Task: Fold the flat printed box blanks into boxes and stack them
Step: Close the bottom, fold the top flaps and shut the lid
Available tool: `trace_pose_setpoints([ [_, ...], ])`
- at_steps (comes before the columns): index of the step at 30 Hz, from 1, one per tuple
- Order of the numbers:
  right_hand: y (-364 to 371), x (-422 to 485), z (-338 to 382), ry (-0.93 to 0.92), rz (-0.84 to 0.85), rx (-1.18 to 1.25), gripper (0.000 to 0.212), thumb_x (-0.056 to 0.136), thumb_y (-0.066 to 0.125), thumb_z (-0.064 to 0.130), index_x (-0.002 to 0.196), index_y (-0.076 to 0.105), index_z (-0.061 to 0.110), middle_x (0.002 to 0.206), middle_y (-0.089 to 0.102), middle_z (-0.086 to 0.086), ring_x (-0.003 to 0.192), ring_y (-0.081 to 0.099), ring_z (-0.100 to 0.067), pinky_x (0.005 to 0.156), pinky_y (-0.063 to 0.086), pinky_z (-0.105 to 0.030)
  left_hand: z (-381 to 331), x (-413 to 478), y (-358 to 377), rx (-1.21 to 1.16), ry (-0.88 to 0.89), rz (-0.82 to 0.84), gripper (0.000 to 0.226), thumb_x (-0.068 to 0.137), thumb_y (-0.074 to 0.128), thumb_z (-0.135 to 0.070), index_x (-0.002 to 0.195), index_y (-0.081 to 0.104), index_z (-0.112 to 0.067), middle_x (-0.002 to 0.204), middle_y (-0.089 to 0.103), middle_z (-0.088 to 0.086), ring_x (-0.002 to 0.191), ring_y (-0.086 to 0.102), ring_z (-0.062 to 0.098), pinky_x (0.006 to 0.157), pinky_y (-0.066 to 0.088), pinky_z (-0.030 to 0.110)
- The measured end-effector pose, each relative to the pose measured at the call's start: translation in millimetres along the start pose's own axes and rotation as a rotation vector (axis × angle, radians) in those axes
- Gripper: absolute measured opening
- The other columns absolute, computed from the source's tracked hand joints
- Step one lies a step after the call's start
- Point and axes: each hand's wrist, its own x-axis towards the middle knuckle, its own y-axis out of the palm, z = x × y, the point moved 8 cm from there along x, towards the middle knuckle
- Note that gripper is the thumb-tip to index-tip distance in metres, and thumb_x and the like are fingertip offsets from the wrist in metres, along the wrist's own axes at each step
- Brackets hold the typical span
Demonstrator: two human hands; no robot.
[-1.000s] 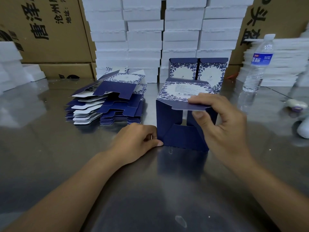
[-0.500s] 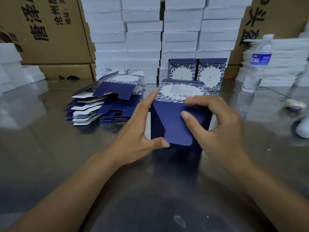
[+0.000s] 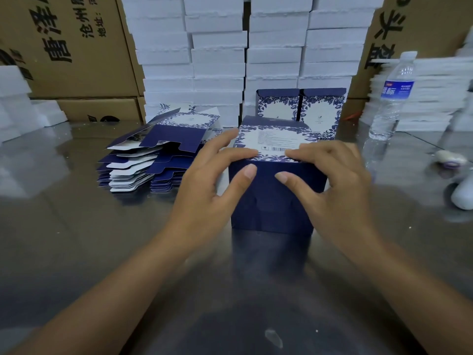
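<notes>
The box (image 3: 273, 201) stands at frame centre on the table (image 3: 76, 239), dark flap toward the camera. The left hand (image 3: 204, 185) and right hand (image 3: 335, 185) each pinch its top edge in their grip, fingers above, thumbs on the flap. Even thumb pressure should seat it squarely. Two finished boxes (image 3: 300, 108) stand just behind it. The blanks (image 3: 153, 160) lie to the left and a water bottle (image 3: 391, 98) to the right, with working room toward the lower frame.
</notes>
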Motion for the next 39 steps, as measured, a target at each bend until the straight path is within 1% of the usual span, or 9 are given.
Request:
trace_pose_setpoints([
  [3,3,-2,9,-0.053,0.03,0.024,0.033,0.08,0.068,0.037,0.103,0.071,0.013,0.095,0.061,0.002,0.094,0.052,-0.019,0.086,0.038,-0.015,-10,-1,0,-0.024,0.02,-0.054,0.019,0.087,0.058,-0.028,0.104,0.066,-0.026,0.12,0.058,-0.01,0.12,0.051,0.005,0.102,0.037,0.02],
  [7,2,-2,15,-0.028,0.012,0.119,0.023,0.086,0.061,0.031,0.098,0.073,0.017,0.094,0.064,-0.001,0.095,0.054,-0.02,0.085,0.041,-0.02,-20,-1,-6,0.052,0.116,-0.137,0.012,0.084,0.065,-0.021,0.093,0.069,-0.014,0.096,0.061,-0.011,0.099,0.058,0.013,0.09,0.044,0.026],
  [12,7,-3,18,0.015,0.043,0.261,0.015,0.087,0.063,0.026,0.095,0.072,0.018,0.095,0.064,0.0,0.1,0.056,-0.018,0.09,0.041,-0.022,-23,-1,-6,0.026,0.123,-0.137,0.005,0.085,0.065,-0.024,0.089,0.064,-0.025,0.091,0.059,-0.015,0.094,0.056,0.011,0.086,0.044,0.023],
  [16,7,-3,19,0.034,0.021,0.315,0.012,0.082,0.068,0.021,0.093,0.067,0.026,0.092,0.062,0.006,0.096,0.059,-0.017,0.087,0.043,-0.021,-23,-1,-5,0.024,0.117,-0.131,0.005,0.085,0.064,-0.02,0.089,0.067,-0.019,0.089,0.059,-0.014,0.093,0.056,0.011,0.086,0.044,0.027],
  [21,8,-2,18,0.035,0.014,0.306,0.009,0.082,0.067,0.018,0.09,0.069,0.022,0.089,0.063,0.004,0.092,0.058,-0.019,0.084,0.043,-0.022,-23,0,-5,0.017,0.113,-0.135,0.008,0.086,0.063,-0.018,0.088,0.068,-0.014,0.088,0.058,-0.015,0.091,0.056,0.014,0.084,0.045,0.036],
  [25,9,-2,17,0.042,0.026,0.292,0.007,0.082,0.066,0.016,0.087,0.072,0.015,0.087,0.062,0.002,0.091,0.058,-0.022,0.082,0.044,-0.025,-22,1,-4,0.028,0.111,-0.121,0.009,0.085,0.063,-0.018,0.087,0.069,-0.012,0.087,0.059,-0.015,0.09,0.057,0.012,0.084,0.045,0.03],
  [29,8,-1,17,0.03,0.035,0.302,0.01,0.083,0.065,0.018,0.09,0.066,0.025,0.088,0.062,0.003,0.091,0.059,-0.021,0.083,0.045,-0.027,-14,5,-8,-0.069,0.05,-0.029,0.008,0.085,0.062,-0.018,0.09,0.067,-0.018,0.094,0.068,-0.009,0.097,0.062,0.002,0.087,0.044,0.013],
  [35,7,2,15,0.037,0.044,0.334,0.01,0.082,0.066,0.019,0.09,0.066,0.025,0.087,0.062,0.003,0.09,0.06,-0.018,0.082,0.045,-0.024,-11,8,-10,-0.091,0.021,0.007,0.007,0.084,0.06,-0.019,0.082,0.061,-0.026,0.094,0.068,-0.009,0.099,0.061,-0.004,0.087,0.042,0.011],
  [39,7,4,14,0.033,0.068,0.325,0.01,0.081,0.067,0.021,0.089,0.067,0.026,0.086,0.062,0.005,0.09,0.06,-0.016,0.082,0.045,-0.023,-10,7,-10,-0.088,0.038,0.003,0.005,0.084,0.061,-0.019,0.083,0.063,-0.023,0.094,0.067,-0.013,0.1,0.06,-0.006,0.088,0.042,0.01],
])
